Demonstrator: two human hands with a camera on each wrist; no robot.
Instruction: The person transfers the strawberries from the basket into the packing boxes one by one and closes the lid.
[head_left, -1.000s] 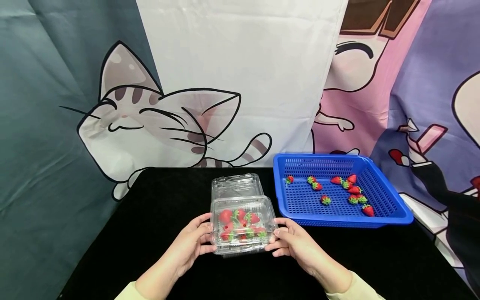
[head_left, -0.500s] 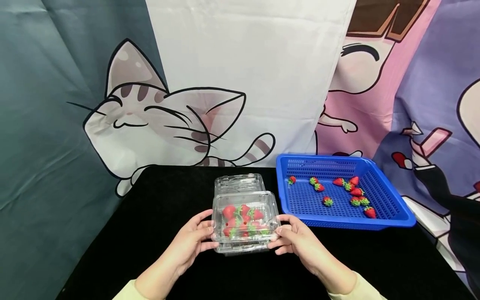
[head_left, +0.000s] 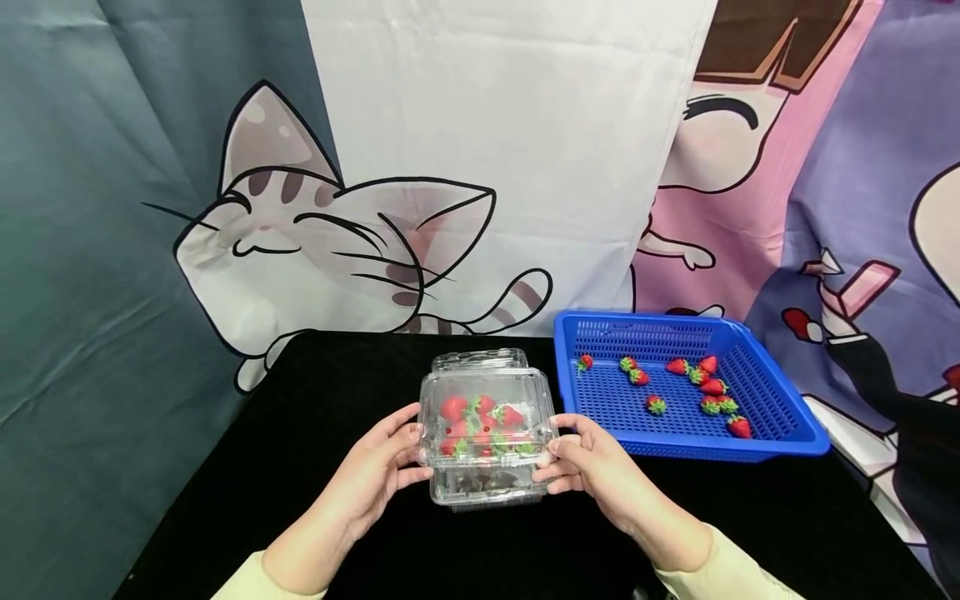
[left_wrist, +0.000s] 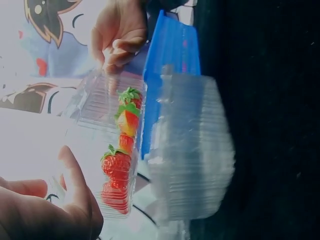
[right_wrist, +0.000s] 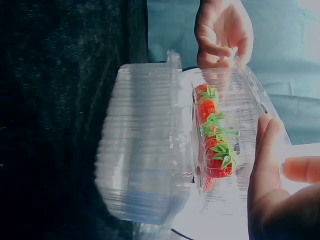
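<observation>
Both hands hold a lidded clear plastic clamshell box (head_left: 487, 383) with several strawberries (head_left: 487, 425) lying on its bottom. My left hand (head_left: 375, 471) grips the box's left side, thumb near the front and fingers along the edge. On the opposite side my right hand (head_left: 603, 475) grips it the same way. Just below the box stands a stack of nested clear clamshells (head_left: 487, 492), their open lids showing behind. Both wrist views show a gap between the strawberry box and this stack (right_wrist: 142, 150). The far hand pinches the box's end in each wrist view.
At the right, a blue plastic basket (head_left: 697, 446) holds several loose strawberries (head_left: 712, 386). Black cloth (head_left: 315, 400) covers the table. A printed curtain with a cartoon cat (head_left: 322, 250) hangs right behind the table's far edge.
Both hands have raised the strawberry box off the stack, so more of the stack's front shows beneath it. The head view has shifted slightly. The basket and its strawberries stay as they were.
</observation>
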